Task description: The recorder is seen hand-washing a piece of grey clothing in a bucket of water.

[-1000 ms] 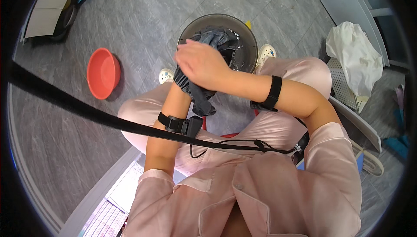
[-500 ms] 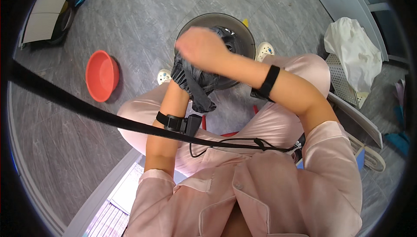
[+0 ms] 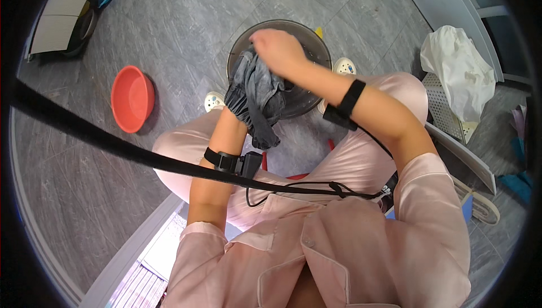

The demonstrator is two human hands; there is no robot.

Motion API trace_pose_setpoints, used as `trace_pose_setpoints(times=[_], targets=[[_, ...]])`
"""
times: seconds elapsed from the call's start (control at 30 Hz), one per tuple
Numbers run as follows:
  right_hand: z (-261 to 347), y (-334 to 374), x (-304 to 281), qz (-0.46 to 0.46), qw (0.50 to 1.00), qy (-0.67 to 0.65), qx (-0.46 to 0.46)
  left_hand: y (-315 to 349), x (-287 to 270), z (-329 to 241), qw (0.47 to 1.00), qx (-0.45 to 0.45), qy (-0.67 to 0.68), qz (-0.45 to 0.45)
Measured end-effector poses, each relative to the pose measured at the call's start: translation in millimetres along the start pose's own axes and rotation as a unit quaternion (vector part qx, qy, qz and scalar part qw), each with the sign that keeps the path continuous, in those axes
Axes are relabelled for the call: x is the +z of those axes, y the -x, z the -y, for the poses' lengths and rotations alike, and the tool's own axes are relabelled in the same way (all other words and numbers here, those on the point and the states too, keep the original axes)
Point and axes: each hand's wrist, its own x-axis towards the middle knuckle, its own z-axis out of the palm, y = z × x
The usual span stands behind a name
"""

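A dark grey garment with a gathered, elastic-looking edge hangs over the near left rim of a grey basin, one end dangling outside. My left forearm runs up into the gathered edge; my left hand is hidden by the cloth. At the garment's top, over the basin, my right hand is closed in a fist on the cloth; the fingertips do not show. Black straps with small devices circle both my forearms.
A red basin stands on the grey floor to the left. To the right, a white bag lies over a perforated basket. My knees and shoes flank the grey basin. A black strap crosses the view.
My right hand has moved slightly right and away from me. More of the garment now shows at the basin's left side, bunched higher toward the fist. My left arm has barely moved.
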Motion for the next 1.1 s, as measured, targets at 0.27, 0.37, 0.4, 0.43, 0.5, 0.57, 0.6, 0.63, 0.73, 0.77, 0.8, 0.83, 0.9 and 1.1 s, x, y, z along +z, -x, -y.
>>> trace_pose_setpoints(times=[0.27,0.37,0.4,0.43,0.5,0.57,0.6,0.63,0.73,0.77,0.8,0.83,0.9,1.1], targets=[[6,0,11,0.016,0.99,0.088,-0.106,3,12,12,0.993,0.031,0.043,-0.106],[-69,-27,6,-0.003,0.972,-0.184,0.149,-6,7,3,0.986,0.003,0.145,-0.08],[-93,-34,2,-0.01,0.97,-0.18,0.164,-8,7,3,0.983,-0.007,0.169,-0.071],[-102,-38,-3,0.001,0.97,-0.167,0.174,-6,7,5,0.98,-0.017,0.186,-0.065],[-93,-43,-11,0.087,0.952,-0.117,0.27,0,7,11,0.975,-0.04,0.212,-0.057],[-54,-29,-15,0.158,0.915,-0.234,0.288,12,7,17,0.97,-0.065,0.227,-0.056],[-41,-22,-22,0.212,0.859,-0.346,0.313,13,7,17,0.967,-0.07,0.238,-0.054],[-41,-26,-24,0.27,0.826,-0.351,0.349,16,8,16,0.964,-0.077,0.248,-0.054],[-67,-29,-24,0.308,0.79,-0.391,0.358,13,13,10,0.951,-0.084,0.291,-0.054],[-70,-30,-24,0.283,0.767,-0.435,0.377,13,13,10,0.946,-0.089,0.308,-0.056],[-72,-30,-24,0.257,0.742,-0.477,0.394,13,13,11,0.939,-0.095,0.325,-0.058],[-75,-30,-26,0.261,0.743,-0.474,0.394,13,13,12,0.932,-0.1,0.342,-0.059],[-76,-30,-31,0.208,0.687,-0.586,0.375,17,9,16,0.911,-0.121,0.388,-0.066],[-76,-34,-46,0.13,0.633,-0.697,0.311,26,0,29,0.823,-0.178,0.531,-0.094]])
